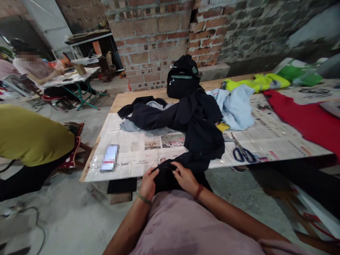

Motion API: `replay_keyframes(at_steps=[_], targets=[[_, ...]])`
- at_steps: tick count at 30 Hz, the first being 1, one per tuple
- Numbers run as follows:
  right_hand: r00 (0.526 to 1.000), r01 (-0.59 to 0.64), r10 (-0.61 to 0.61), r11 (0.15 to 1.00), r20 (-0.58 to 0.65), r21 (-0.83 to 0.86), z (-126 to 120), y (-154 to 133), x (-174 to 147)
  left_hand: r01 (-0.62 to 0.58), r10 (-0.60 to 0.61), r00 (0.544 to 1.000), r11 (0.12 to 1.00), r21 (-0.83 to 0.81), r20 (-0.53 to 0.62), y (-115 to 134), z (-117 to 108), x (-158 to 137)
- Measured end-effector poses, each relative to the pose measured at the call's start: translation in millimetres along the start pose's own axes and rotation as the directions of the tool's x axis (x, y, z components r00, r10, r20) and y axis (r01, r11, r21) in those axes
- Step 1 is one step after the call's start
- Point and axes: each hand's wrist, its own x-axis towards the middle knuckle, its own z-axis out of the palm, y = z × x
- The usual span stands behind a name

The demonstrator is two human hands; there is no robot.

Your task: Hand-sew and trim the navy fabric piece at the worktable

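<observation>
Two bare hands work over the lap in the head view, just off the near edge of the table (pixel 119 101). L hand (pixel 149 181) pinches the dark cloth (pixel 203 140), thumb on top; R hand (pixel 184 177) has thumb & index drawn close together by a thin pale strand (pixel 168 167), but can't tell if they grip it, the cloth or a needle (too small). Looks like fine handwork on the fabric, so IMO best: hold the patch btwn the hands flat & taut, L thumb near the spot but clear of any point, small even pulls w/ the R so the strand doesn't snag or pucker the cloth. Most of the weight sits up on the tabletop, so prob. worth leaving slack at the near edge, else it'll drag. Re looks: cloth is navy to black, matte, rumpled, w/ pale broken lines along some borders, maybe stitches. It runs from the lap over the near edge, then spreads in a heap across the table's middle, reaching toward the far edge. Scissors (pixel 243 154) lie by the near edge, R of the heap; phone (pixel 109 158) near the near-left corner, well apart from the cloth.
</observation>
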Motion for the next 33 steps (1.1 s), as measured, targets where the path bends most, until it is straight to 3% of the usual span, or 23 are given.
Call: replay_keyframes(at_steps=[2,4,6,9,12,17,23,28,30,33], targets=[[0.982,-0.178,0.163,0.963,0.091,0.202,-3,-8,2,0.016,-0.016,1.000,1.000,0.022,-0.005,0,3,0],[0.930,-0.348,0.257,0.847,0.264,0.401,-5,-16,5,0.029,-0.029,1.000,0.999,0.042,0.002,1,6,-1],[0.897,-0.417,0.238,0.733,0.371,0.537,-6,-22,8,0.029,-0.030,0.999,0.998,0.049,0.026,1,8,0],[0.915,-0.371,0.144,0.671,0.377,0.642,-6,-25,8,0.011,-0.012,0.999,0.998,0.056,0.030,1,8,0],[0.939,-0.310,0.117,0.695,0.323,0.649,-3,-24,9,0.001,-0.002,1.000,0.998,0.061,0.017,0,6,0],[0.971,-0.230,0.157,0.816,0.179,0.531,3,-23,14,-0.005,0.004,1.000,1.000,0.029,0.022,-1,7,-1],[0.964,-0.249,0.161,0.826,0.211,0.506,4,-14,16,0.013,-0.014,0.999,1.000,0.012,0.042,-3,8,-3],[0.973,-0.180,0.229,0.848,-0.039,0.499,-2,8,21,0.009,-0.009,1.000,1.000,-0.015,-0.001,-3,6,-3],[0.979,-0.128,0.180,0.911,-0.099,0.392,-6,16,22,0.002,-0.002,1.000,1.000,-0.022,0.005,-3,6,-3],[0.992,0.070,-0.054,0.988,-0.114,0.138,-8,17,19,0.000,0.000,1.000,1.000,-0.020,0.013,-3,6,-3]])
